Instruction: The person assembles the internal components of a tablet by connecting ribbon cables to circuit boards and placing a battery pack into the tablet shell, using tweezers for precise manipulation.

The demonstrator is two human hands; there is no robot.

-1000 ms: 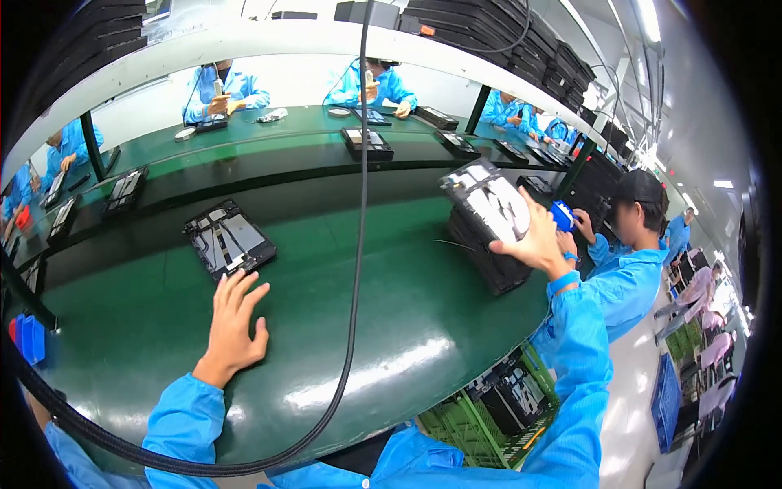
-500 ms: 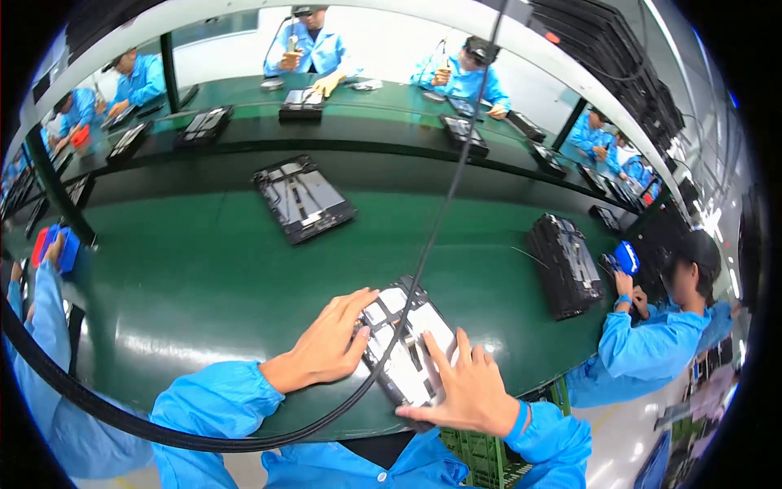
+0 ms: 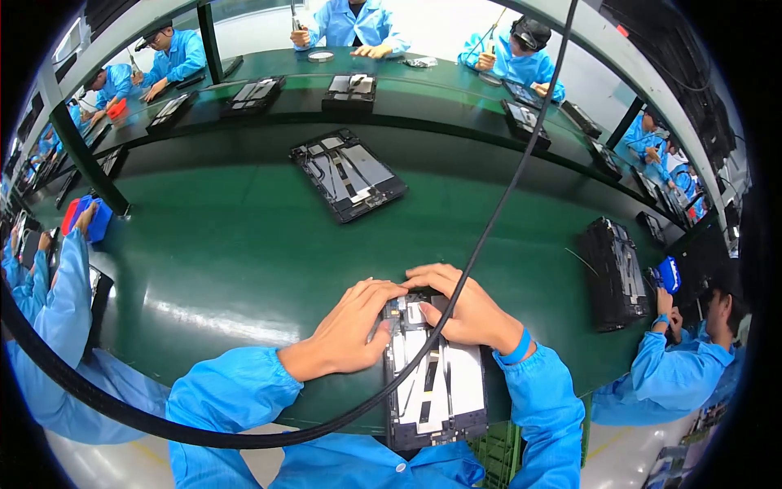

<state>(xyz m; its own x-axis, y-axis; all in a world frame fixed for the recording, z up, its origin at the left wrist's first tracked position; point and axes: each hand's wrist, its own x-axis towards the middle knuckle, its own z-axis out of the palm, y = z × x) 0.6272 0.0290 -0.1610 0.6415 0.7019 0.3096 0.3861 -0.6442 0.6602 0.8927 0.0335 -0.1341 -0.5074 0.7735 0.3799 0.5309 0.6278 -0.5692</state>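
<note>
A tablet with its back off [image 3: 464, 383] lies on the green table's near edge, its silvery battery cells and dark ribbon cables exposed. My left hand [image 3: 346, 330] holds its far left corner, thumb against the left side and fingers reaching to the far edge. Across the far end bends my right hand [image 3: 468, 306], with fingers over the far edge and thumb on the inner parts. The fingertips of both hands come close together there. A black cable [image 3: 505, 200] hangs in front of the tablet and hides a strip of it.
Another opened tablet [image 3: 346, 175] lies farther back. At the right stands a stack of tablets [image 3: 615, 273] near a blue bin [image 3: 669, 275] and a co-worker [image 3: 684, 359]. A raised shelf [image 3: 301, 114] with several tablets crosses the back. A person's sleeve [image 3: 61, 285] shows at left.
The tablet has turned from slanted to nearly straight. My right hand has gone from its near right side to the far edge. The whole view has shifted, so the surroundings appear farther right.
</note>
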